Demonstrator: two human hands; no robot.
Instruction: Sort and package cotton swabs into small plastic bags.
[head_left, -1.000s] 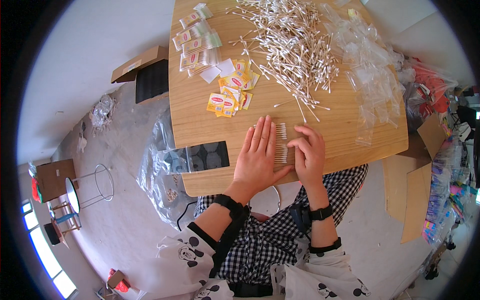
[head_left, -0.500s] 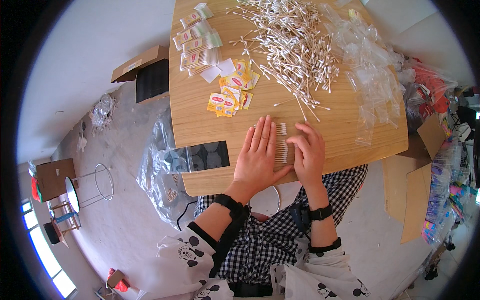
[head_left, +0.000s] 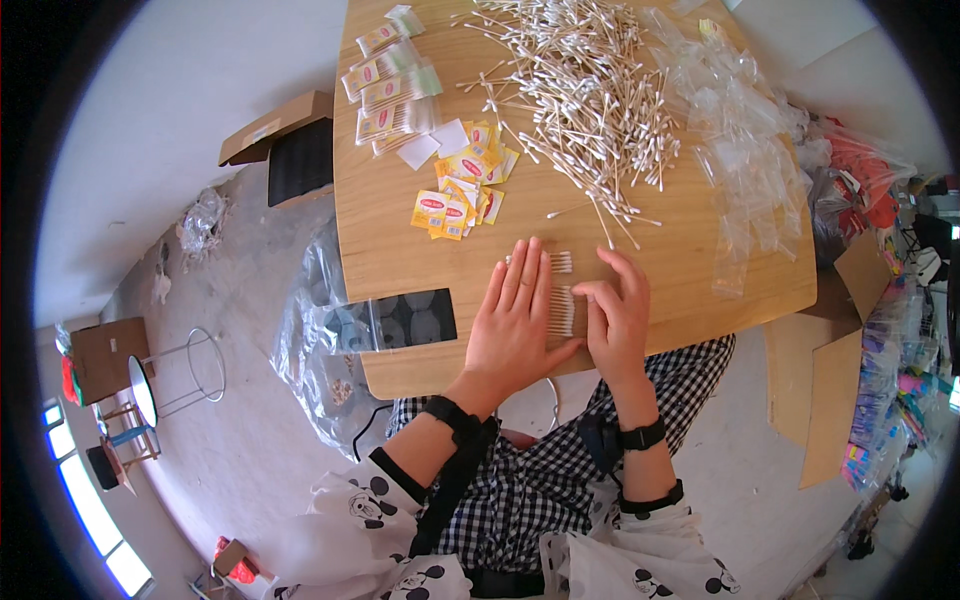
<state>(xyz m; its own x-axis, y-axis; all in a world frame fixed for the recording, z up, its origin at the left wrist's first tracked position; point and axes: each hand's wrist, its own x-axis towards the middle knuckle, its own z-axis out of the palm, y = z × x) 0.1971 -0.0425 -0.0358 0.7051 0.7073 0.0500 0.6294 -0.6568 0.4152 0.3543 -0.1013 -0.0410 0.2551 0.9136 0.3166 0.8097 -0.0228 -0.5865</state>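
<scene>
My left hand (head_left: 515, 318) lies flat, fingers together, on a small row of cotton swabs (head_left: 561, 310) near the front edge of the wooden table (head_left: 400, 250). My right hand (head_left: 617, 318) rests on the other end of the same row, fingers extended and pressing down. Only the swab tips show between the two hands. Neither hand lifts anything. A big loose heap of cotton swabs (head_left: 585, 90) spreads across the far middle of the table.
Small yellow and red labels (head_left: 458, 195) lie left of centre. Packed swab bags (head_left: 390, 85) sit at the far left. Clear empty bags (head_left: 735, 140) pile on the right. A dark pouch (head_left: 400, 320) lies at the front left edge. Cardboard boxes (head_left: 280, 140) stand on the floor.
</scene>
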